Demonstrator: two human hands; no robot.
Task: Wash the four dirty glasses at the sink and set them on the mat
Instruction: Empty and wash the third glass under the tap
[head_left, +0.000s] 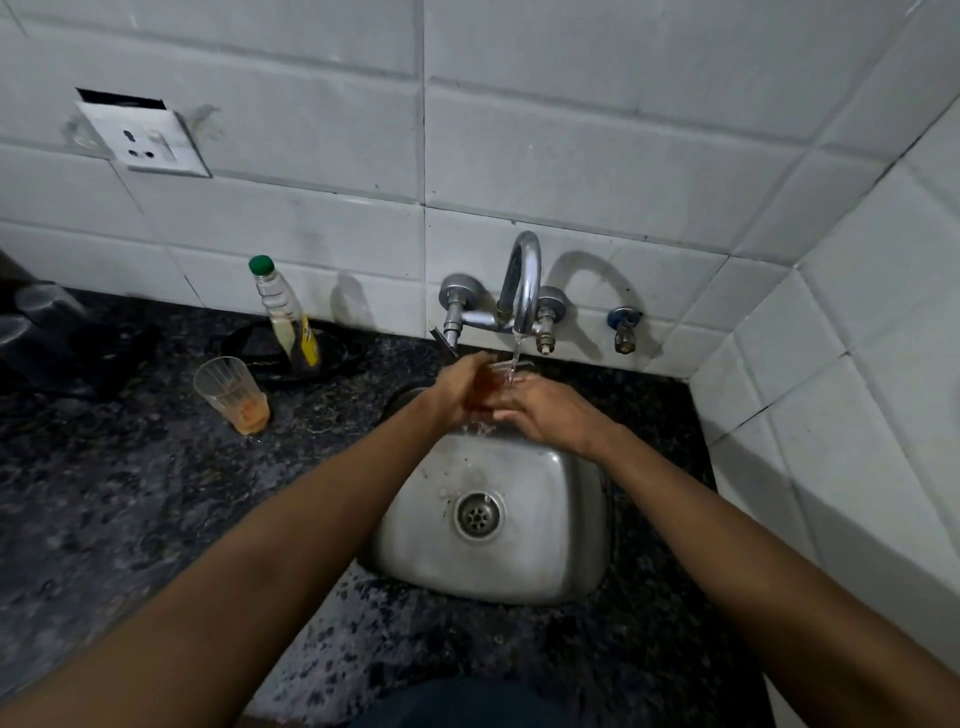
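— Forearms first: both reach out from the bottom edge over the speckled dark counter (130, 519). What lies under them?

— Steel sink (550, 561), a small square basin with a round drain (478, 515) near its middle, wet around it.

— And the hands?

— They meet over the far rim of the basin. The left hand (457, 395) has its fingers curled around a glass (493, 384), which shows a brownish tint. The right hand (545, 410) wraps it from the other side, fingers closed against it. Water splashes just below them.

— Where does the water come from?

— A chrome tap (524, 280) fixed to the white tiled wall (571, 171); its thin stream falls onto the glass rim.

— Any other glasses?

— One dirty glass (231, 395) stands upright on the counter left of the sink, orange residue in its bottom. Behind it a bottle (283, 312) with a green cap stands on a dark round plate (343, 358) by the wall. Higher up, left, a white socket (145, 140) sits on the tiles.
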